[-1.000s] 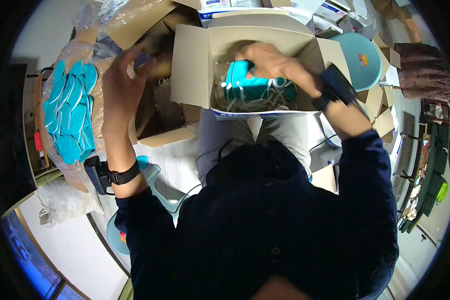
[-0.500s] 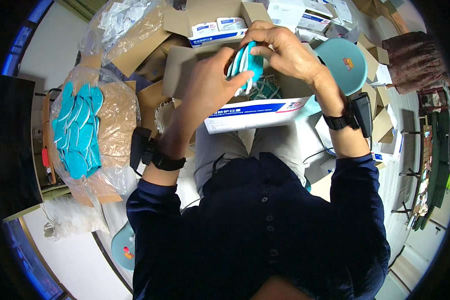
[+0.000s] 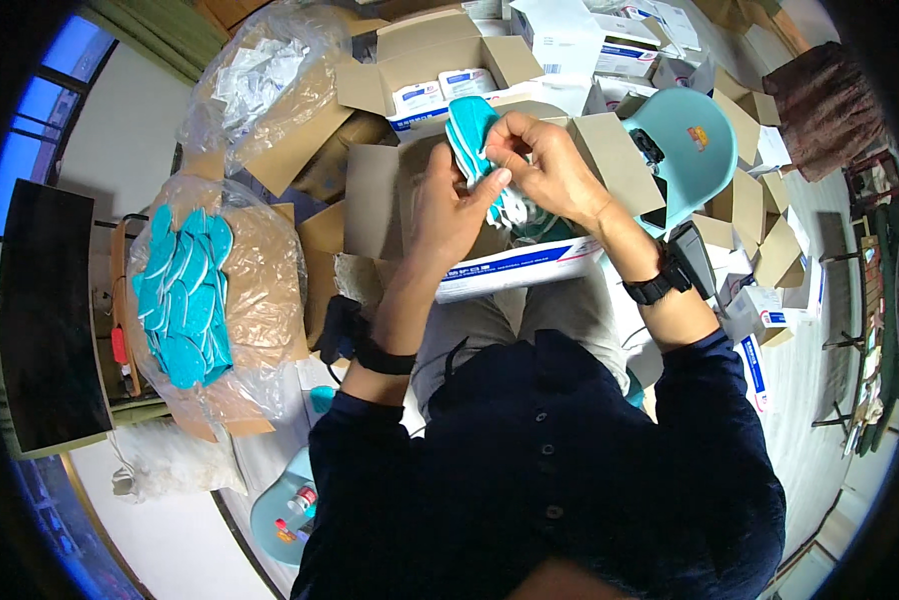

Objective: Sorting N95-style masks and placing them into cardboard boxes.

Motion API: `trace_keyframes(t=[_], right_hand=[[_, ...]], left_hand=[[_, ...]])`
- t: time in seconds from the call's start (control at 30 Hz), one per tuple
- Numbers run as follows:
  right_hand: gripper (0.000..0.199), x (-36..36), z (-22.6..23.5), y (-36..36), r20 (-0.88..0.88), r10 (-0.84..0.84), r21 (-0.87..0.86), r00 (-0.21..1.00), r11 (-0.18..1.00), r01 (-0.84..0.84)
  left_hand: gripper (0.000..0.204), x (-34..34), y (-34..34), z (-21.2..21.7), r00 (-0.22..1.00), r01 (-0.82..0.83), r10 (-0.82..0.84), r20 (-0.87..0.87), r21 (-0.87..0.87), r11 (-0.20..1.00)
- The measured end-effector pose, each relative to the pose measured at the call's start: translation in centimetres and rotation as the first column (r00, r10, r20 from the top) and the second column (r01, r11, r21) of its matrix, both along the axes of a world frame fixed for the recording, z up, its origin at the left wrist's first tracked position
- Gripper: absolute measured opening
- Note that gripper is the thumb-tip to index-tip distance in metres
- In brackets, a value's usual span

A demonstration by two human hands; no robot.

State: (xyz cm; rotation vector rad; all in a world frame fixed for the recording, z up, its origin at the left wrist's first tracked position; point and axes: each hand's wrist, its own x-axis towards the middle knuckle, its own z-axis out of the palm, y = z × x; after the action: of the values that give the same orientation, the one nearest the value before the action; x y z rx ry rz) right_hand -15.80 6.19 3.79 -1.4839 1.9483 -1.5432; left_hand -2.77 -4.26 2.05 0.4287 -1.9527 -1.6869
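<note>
A small stack of teal face masks with white edges [image 3: 473,122] stands tilted above an open white-and-blue carton [image 3: 530,270] at my lap. My left hand [image 3: 450,208] holds the stack from its left side, thumb across the lower part. On the right side, my right hand [image 3: 548,165] pinches the masks' edge between thumb and fingers. White ear loops [image 3: 512,210] hang bunched under the stack. More teal masks [image 3: 538,228] with white loops lie inside the carton, partly hidden by my right hand and wrist.
On the left, a clear plastic bag [image 3: 260,300] lies spread under a heap of teal masks [image 3: 185,300]. Beyond my carton stands another carton [image 3: 420,60] with white packets. A blue stool [image 3: 688,150] is at the right, near several opened cartons [image 3: 750,215].
My right hand has moved from the top of the mask stack down to its right edge. The stack now shows more of its teal face, and the whole view has shifted slightly.
</note>
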Motion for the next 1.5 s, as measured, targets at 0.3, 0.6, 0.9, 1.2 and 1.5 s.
trace_keyframes(t=[0.3,0.6,0.9,1.2,1.5], right_hand=[[0.008,-0.1,-0.6,-0.6,0.571,0.091,-0.015,0.816,0.995,-0.100],[0.008,-5.5,-2.7,0.4,-0.325,-0.430,-0.015,0.842,0.893,0.450],[0.016,1.9,1.9,0.4,-0.070,-0.203,-0.019,0.977,0.979,0.202],[0.015,-0.4,0.2,-0.1,-0.403,-0.249,0.123,0.881,0.939,0.321],[0.010,-6.7,-1.6,1.7,-0.437,-0.458,0.102,0.774,0.830,0.548]], left_hand=[[0.012,-0.3,-0.5,-0.3,0.984,-0.090,0.124,0.127,-0.246,0.965],[0.015,1.0,0.2,0.5,0.949,-0.282,0.311,0.041,-0.320,0.904],[0.015,-0.1,-1.2,1.0,0.900,-0.435,0.417,-0.128,-0.339,0.834],[0.056,-0.4,-0.2,1.4,0.929,-0.274,0.186,-0.321,-0.256,0.927],[0.058,2.0,-0.6,4.7,0.895,-0.432,0.326,-0.304,-0.411,0.803]])
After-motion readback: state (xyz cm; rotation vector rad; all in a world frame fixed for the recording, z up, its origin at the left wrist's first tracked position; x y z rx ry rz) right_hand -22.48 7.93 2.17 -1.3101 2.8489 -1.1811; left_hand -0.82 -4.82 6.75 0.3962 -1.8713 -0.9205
